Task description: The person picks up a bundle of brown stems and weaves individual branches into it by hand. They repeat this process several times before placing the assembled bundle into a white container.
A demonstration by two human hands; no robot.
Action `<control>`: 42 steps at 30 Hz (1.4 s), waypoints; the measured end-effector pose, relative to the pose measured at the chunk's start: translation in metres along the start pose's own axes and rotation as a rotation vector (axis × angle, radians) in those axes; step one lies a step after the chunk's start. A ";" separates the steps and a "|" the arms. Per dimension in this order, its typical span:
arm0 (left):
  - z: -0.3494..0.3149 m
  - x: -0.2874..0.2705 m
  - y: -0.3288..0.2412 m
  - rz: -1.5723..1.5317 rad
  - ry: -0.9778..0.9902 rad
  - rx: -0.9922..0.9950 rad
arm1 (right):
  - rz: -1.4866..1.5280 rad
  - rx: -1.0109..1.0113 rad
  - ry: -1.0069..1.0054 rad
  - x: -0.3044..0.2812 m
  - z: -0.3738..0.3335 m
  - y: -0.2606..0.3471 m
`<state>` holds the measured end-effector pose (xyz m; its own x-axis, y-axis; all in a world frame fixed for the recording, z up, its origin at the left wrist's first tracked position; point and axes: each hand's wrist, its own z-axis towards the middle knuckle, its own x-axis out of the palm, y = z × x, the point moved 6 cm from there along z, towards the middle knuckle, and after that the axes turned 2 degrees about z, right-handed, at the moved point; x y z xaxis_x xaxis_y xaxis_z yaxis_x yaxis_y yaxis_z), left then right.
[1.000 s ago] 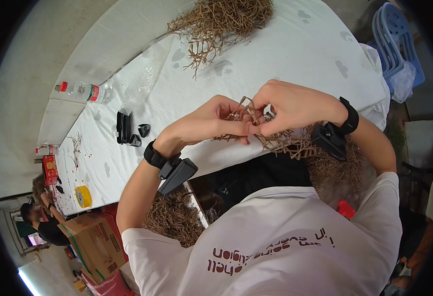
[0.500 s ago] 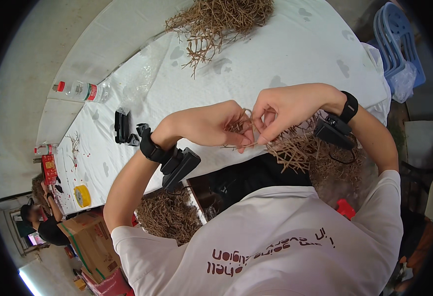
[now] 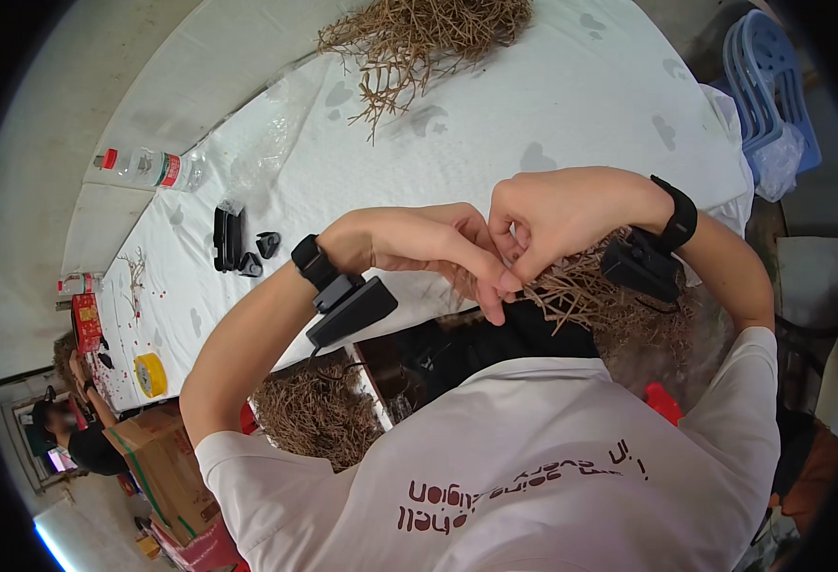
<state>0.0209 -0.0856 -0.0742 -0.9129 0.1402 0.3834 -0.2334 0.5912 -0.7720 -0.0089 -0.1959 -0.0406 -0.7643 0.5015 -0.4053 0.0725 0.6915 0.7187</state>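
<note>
In front of my chest my two hands meet at the fingertips. My right hand [image 3: 557, 214] is closed in a pinch at the end of a bunch of dried brown twigs [image 3: 571, 291], which spreads below it past the table edge. My left hand [image 3: 428, 248] has its fingers loosely curled, its thumb pressed against the right fingertips. What lies between the left fingers is hidden. A large heap of dried branching twigs [image 3: 438, 38] rests on the white tablecloth [image 3: 495, 124] beyond my hands.
To the left are a plastic bottle [image 3: 152, 169], a black device [image 3: 229, 238] and a yellow tape roll [image 3: 150, 376]. A box of twigs [image 3: 319, 410] sits below the table edge, by a cardboard carton [image 3: 166, 462]. Blue stools [image 3: 772, 86] stand right; another person [image 3: 90, 439] is far left.
My left hand has turned and its thumb has come against the right fingertips. The twig loop that showed between the hands is no longer visible. My left forearm has shifted slightly left.
</note>
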 end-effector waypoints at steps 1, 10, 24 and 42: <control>0.000 0.000 0.000 0.045 0.056 -0.002 | -0.025 -0.008 0.008 0.001 -0.001 0.003; 0.000 -0.005 0.000 0.038 -0.123 0.219 | 0.020 -0.062 -0.172 -0.011 -0.007 0.006; -0.002 -0.017 0.005 0.126 -0.253 0.038 | 0.021 -0.126 -0.362 -0.015 -0.015 0.007; -0.009 0.013 0.005 0.812 -0.606 0.329 | -0.201 -0.036 -0.099 0.000 -0.016 0.010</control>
<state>0.0108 -0.0736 -0.0679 -0.8290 -0.0763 -0.5540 0.5238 0.2414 -0.8170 -0.0183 -0.1975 -0.0239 -0.6946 0.4055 -0.5943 -0.0987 0.7645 0.6370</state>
